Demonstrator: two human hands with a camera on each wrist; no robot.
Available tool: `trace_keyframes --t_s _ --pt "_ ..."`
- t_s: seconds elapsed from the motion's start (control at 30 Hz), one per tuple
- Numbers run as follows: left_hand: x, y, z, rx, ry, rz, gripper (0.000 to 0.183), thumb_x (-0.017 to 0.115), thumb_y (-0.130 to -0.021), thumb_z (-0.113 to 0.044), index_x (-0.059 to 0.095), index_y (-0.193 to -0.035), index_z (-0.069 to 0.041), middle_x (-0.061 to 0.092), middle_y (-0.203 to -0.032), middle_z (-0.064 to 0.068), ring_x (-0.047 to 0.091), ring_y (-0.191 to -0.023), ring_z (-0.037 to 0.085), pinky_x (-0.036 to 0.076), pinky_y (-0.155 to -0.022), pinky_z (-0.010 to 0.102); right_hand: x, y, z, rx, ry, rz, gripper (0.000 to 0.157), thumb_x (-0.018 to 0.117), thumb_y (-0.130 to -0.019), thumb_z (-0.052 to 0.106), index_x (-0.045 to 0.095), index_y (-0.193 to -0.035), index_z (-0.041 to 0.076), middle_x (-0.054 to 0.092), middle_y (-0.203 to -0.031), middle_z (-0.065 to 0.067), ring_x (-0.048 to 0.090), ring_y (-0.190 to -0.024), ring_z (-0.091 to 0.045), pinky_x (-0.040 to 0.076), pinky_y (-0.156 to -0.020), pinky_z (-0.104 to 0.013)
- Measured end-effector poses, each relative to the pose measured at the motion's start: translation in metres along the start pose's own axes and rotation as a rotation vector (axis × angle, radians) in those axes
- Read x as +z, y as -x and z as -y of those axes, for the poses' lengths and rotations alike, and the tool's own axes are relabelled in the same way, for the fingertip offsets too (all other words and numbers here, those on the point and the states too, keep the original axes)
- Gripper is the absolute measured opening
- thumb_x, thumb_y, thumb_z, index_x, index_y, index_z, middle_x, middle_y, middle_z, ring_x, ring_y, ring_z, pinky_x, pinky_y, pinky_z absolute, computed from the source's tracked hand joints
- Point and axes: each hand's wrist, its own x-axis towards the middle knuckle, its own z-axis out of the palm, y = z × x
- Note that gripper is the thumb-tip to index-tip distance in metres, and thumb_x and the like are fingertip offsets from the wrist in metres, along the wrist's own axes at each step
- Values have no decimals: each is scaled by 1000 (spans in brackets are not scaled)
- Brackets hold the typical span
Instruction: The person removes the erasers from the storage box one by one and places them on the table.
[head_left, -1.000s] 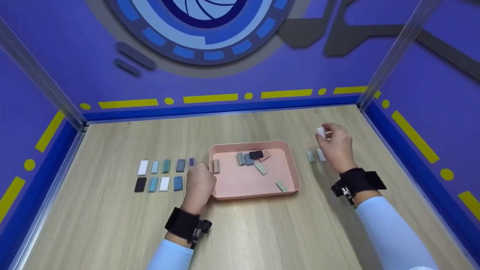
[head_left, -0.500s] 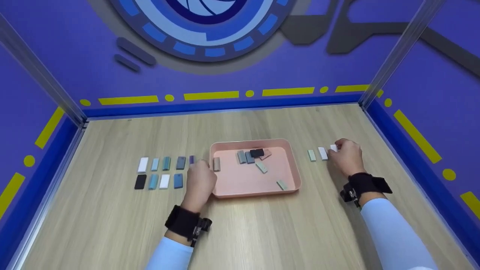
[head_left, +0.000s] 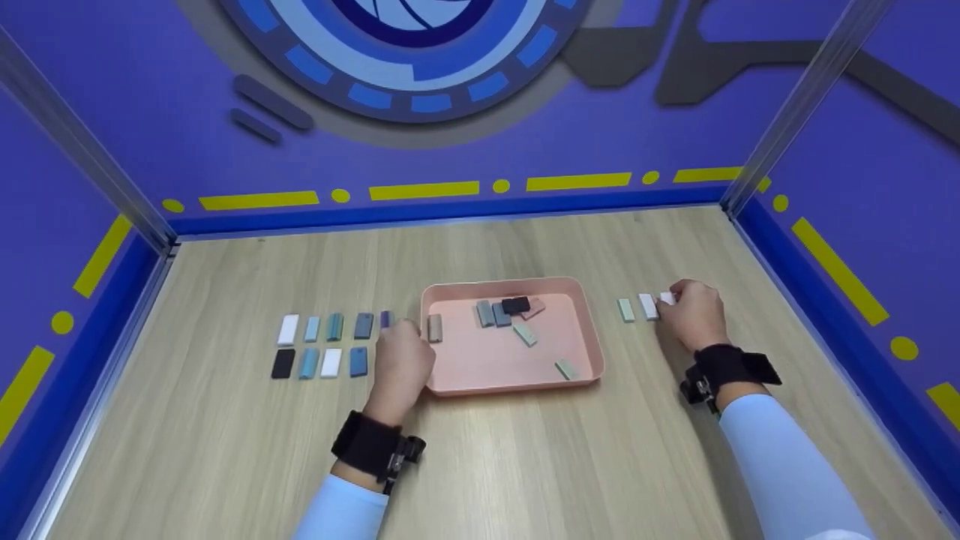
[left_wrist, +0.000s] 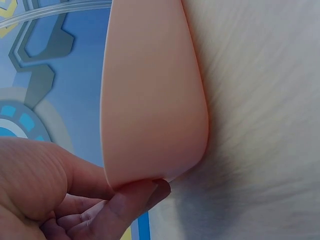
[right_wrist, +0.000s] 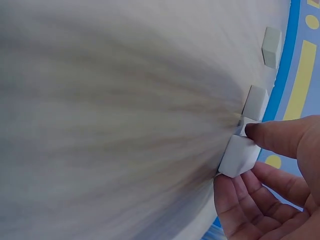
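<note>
Right hand (head_left: 694, 315) pinches a white block (right_wrist: 239, 156) between thumb and fingertips, holding it down on the table (head_left: 525, 450) at the right end of a short row: green block (head_left: 625, 310), white block (head_left: 648, 306), then the held one, just beside its neighbour. Long axis of the held block runs away from the person, matching the other two (judged from the head view; the wrist view is blurred on the table side). Most of the block is hidden under the fingers in the head view.

Left hand (head_left: 401, 367) rests at the left rim of the pink tray (head_left: 592, 352), a fingertip touching its corner in the wrist view; fingers loosely curled, nothing clearly held. Right hand is far nearer the row. Tray still holds several blocks.
</note>
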Motion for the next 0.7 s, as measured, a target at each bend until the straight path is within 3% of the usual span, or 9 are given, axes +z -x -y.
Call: trace_keyframes --t_s 0.2,0.33,0.5,0.7 --pt "0 0 1 2 6 -6 16 49 -78 2 55 -66 -7 49 -65 2 44 -59 17 33 -46 29 -3 1 2 -30 -4 -14 37 62 -80 16 63 -107 -10 66 -97 -26 61 -87 -36 47 -77 -49" --pt "0 1 0 -3 13 2 17 48 -78 2 54 -66 -7 48 -65 2 44 -59 18 32 -45 29 -11 4 20 -66 -30 -35 44 62 -82 17 58 -116 -9 61 -110 -29 59 -93 -39 45 -84 -52" --pt "-1 1 -1 -12 3 3 17 48 -78 2 55 -66 -7 51 -65 4 46 -59 18 34 -46 29 -19 13 68 -142 -69 -46 60 69 -79 23 49 -129 -2 50 -129 -27 49 -117 -40 41 -95 -52" --pt "-1 0 -2 -19 -3 4 18 48 -78 3 53 -64 -8 47 -64 3 43 -58 18 32 -45 29 -20 40 134 -221 -62 74 81 77 -73 34 38 -140 11 31 -144 -21 32 -131 -40 37 -101 -55"
